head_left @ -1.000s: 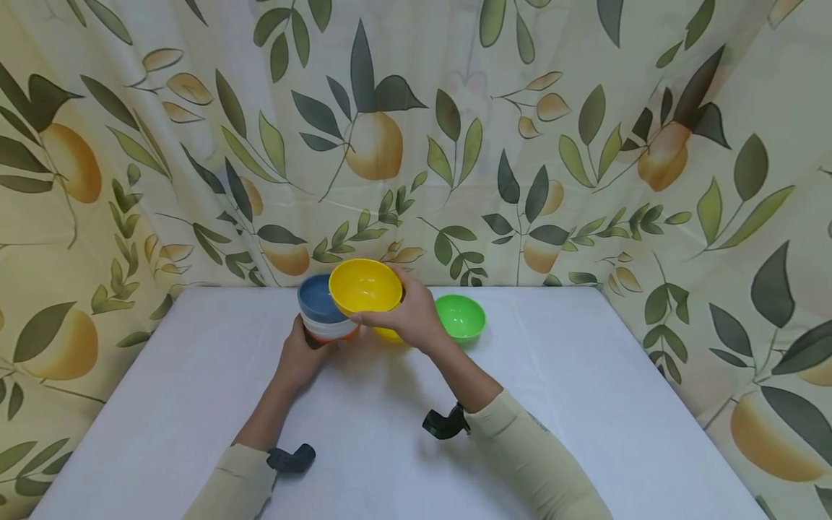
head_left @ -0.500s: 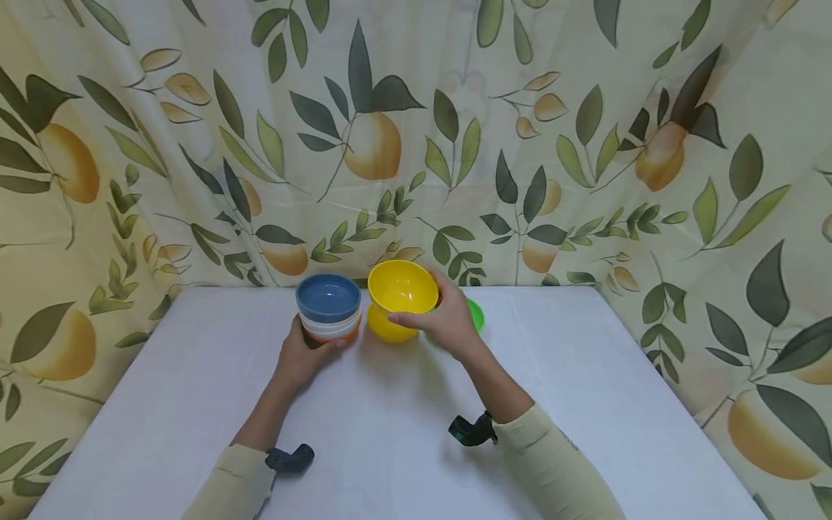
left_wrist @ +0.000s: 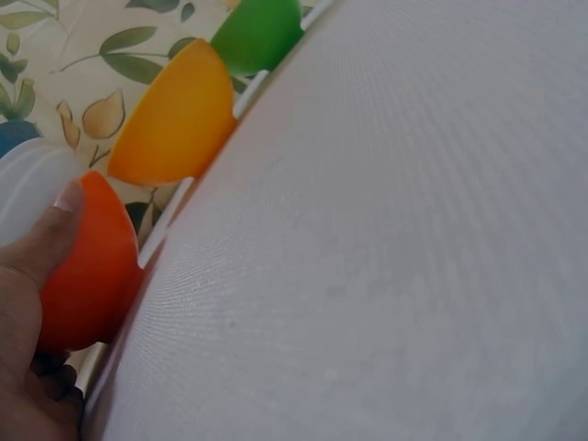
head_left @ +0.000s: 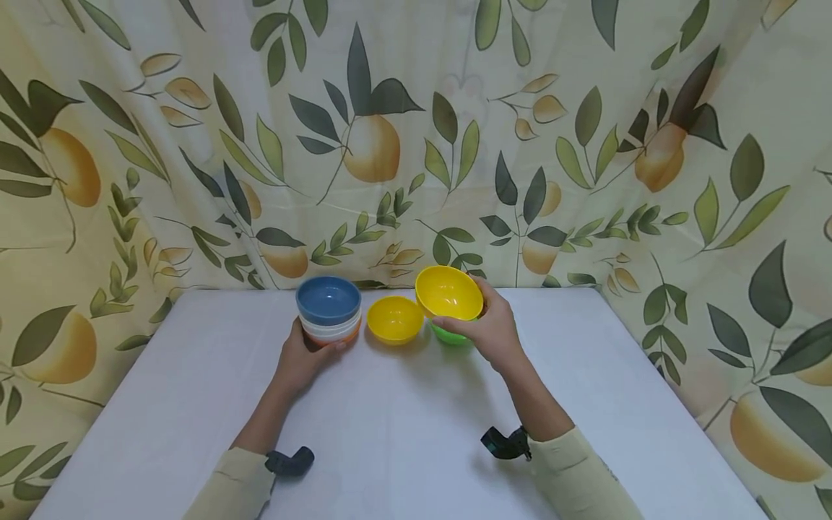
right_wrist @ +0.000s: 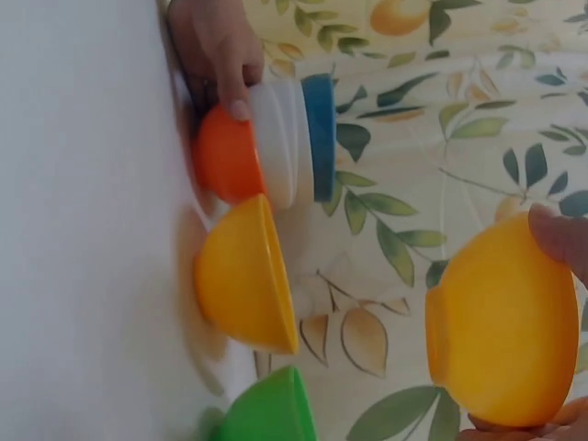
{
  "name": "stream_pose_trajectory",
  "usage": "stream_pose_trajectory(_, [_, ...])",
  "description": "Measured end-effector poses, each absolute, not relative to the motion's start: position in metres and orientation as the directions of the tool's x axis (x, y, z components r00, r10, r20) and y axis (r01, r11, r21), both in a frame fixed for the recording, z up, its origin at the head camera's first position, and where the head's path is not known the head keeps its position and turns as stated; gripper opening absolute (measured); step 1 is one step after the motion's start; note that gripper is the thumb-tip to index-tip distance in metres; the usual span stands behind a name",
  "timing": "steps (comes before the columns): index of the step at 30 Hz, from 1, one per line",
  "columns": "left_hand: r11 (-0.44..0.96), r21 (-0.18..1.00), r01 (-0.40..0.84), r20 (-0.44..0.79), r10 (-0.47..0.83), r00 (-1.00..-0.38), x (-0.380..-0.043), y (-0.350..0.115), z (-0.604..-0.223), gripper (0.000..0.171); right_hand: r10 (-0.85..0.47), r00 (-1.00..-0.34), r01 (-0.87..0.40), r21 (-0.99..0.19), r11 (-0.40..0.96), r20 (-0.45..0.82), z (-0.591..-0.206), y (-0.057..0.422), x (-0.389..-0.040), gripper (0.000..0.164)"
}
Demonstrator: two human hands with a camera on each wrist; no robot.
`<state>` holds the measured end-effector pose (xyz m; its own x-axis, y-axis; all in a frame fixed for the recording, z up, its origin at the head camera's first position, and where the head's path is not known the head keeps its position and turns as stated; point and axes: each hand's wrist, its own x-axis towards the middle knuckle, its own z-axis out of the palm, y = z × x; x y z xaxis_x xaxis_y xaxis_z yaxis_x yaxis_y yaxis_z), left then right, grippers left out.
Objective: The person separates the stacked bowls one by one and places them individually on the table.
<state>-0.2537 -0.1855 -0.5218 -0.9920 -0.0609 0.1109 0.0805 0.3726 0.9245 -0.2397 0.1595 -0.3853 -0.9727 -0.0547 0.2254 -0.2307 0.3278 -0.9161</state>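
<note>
My left hand (head_left: pixel 304 365) grips the bottom of a bowl stack near the table's back edge, its thumb on the orange bowl (left_wrist: pixel 101 266). White bowls (head_left: pixel 330 331) sit in that orange one, and a blue bowl (head_left: pixel 328 300) tops the stack. My right hand (head_left: pixel 495 328) holds a yellow bowl (head_left: pixel 448 292) by its side, raised and tipped slightly. Below it, a green bowl (head_left: pixel 452 336) stands on the table, mostly hidden in the head view. Between the stack and the green bowl, a second yellow bowl (head_left: pixel 394 320) rests upright.
A white cloth covers the table (head_left: pixel 403 433). Right behind its back edge hangs a curtain (head_left: pixel 416 144) printed with leaves and fruit. Black wrist cameras (head_left: pixel 290 461) are strapped at both sleeves.
My right hand has carried the yellow bowl rightward, from beside the blue bowl, past the standing yellow bowl, to above the green one. My left hand stays on the stack.
</note>
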Motion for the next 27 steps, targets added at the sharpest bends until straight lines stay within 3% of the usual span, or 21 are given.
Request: stream_pose_trajectory(27, [0.374,0.925,0.064,0.096,-0.066,-0.993,-0.253,-0.183,-0.521,0.117,0.124,-0.983,-0.081,-0.919,0.386,0.139,-0.396,0.235,-0.258,0.091])
